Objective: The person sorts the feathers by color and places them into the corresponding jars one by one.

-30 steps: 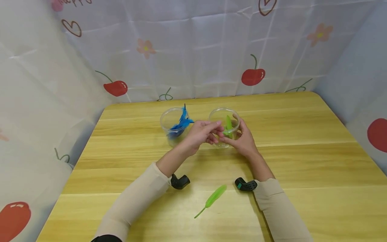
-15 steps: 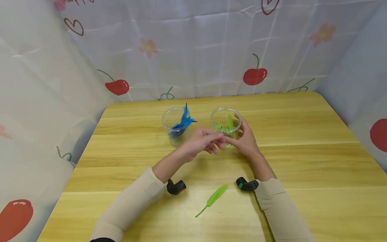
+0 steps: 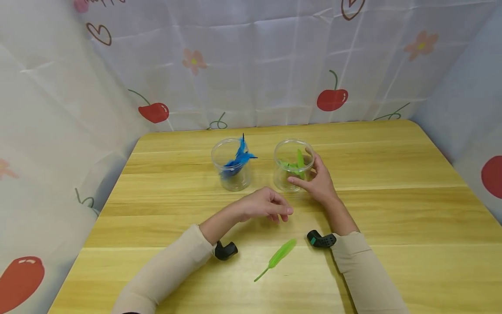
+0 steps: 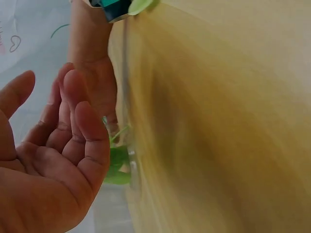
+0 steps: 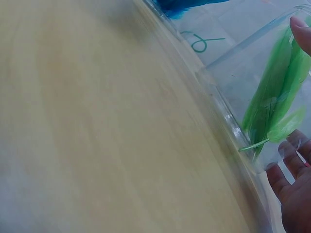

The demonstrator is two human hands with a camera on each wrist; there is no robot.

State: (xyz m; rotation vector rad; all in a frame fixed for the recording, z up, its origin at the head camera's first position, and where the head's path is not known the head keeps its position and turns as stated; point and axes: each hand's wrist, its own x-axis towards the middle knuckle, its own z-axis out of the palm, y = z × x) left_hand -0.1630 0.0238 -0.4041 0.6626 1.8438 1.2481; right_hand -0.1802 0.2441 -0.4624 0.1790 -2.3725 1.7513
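A clear plastic cup stands upright on the table with green feathers inside. My right hand grips this cup from its right side, thumb at the front and fingers round the far side. My left hand hangs over the table in front of the cups with loosely bent fingers and holds nothing; in the left wrist view its thumb stands apart from the fingers. Below it, toward me, a single light green feather lies flat on the wood.
A second clear cup stands left of the first, with blue feathers whose dark quills poke above its rim. Behind the wooden table hangs a white cloth printed with cherries and flowers. Each wrist carries a black camera.
My left hand has moved from the right cup's rim back toward me, down to near the loose feather. More green now shows in that cup. My right hand keeps its grip.
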